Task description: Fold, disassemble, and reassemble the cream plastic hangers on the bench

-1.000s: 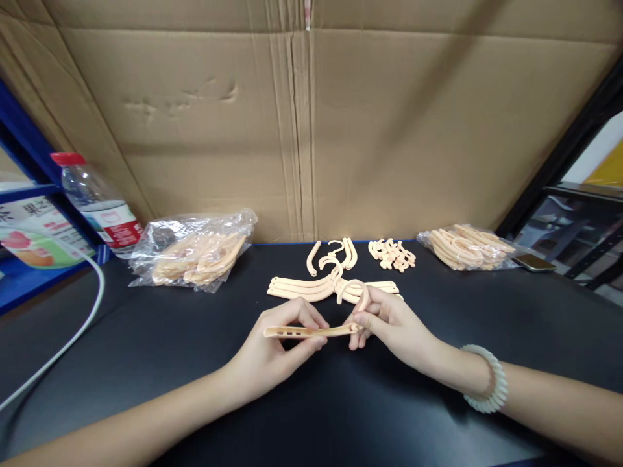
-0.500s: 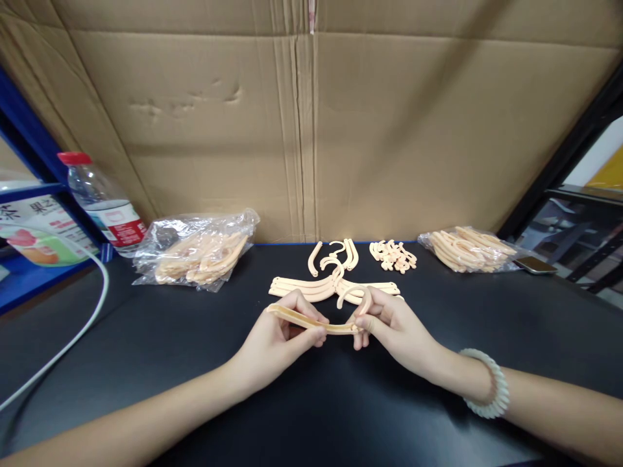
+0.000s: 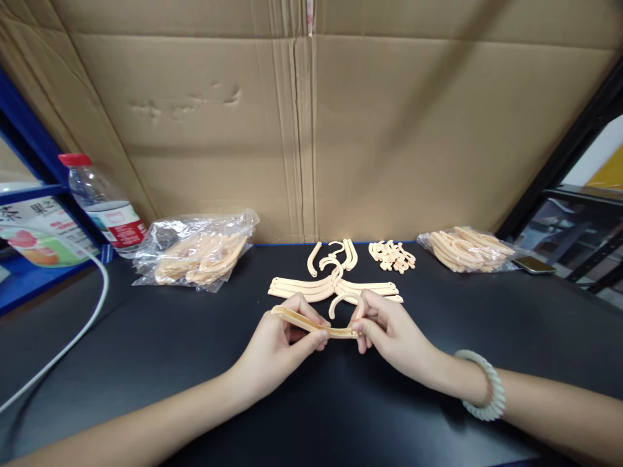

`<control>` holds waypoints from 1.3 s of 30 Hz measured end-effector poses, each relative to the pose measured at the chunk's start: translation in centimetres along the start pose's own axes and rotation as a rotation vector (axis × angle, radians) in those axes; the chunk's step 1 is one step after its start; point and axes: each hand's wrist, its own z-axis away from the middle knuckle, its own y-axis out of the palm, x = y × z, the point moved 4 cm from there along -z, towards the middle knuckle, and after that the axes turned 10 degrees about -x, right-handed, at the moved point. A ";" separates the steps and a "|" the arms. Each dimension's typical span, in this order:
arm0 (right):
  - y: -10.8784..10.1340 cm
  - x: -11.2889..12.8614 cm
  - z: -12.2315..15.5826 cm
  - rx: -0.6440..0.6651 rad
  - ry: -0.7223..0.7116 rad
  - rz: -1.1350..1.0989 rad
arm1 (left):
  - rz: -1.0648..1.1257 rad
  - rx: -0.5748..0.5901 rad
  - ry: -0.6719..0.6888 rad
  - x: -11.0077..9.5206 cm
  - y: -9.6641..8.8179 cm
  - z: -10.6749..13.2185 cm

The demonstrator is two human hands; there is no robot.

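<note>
My left hand is closed on a long, pale peach hanger arm, pinched near its middle. Its right end meets the base of a curved hanger hook, which my right hand grips between thumb and fingers. The hook curls up and to the left. Fingertips of my right hand hide most of the joint, so I cannot tell whether the two parts are locked. Just behind my hands lie several put-together hangers, stacked on the black table.
Behind the stack are loose hanger arms, a loose hook and a heap of small peach pieces. Clear bags of hanger parts lie left and right. A phone, a bottle and a white cable are at the sides.
The hook has turned a little to the left and down at the joint, with my right hand shifting slightly left. The hanger arm stays in my left hand.
</note>
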 end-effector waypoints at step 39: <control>0.6 0.0 -0.5 0.035 0.078 -0.235 | 0.186 -0.049 -0.174 0.4 0.9 0.0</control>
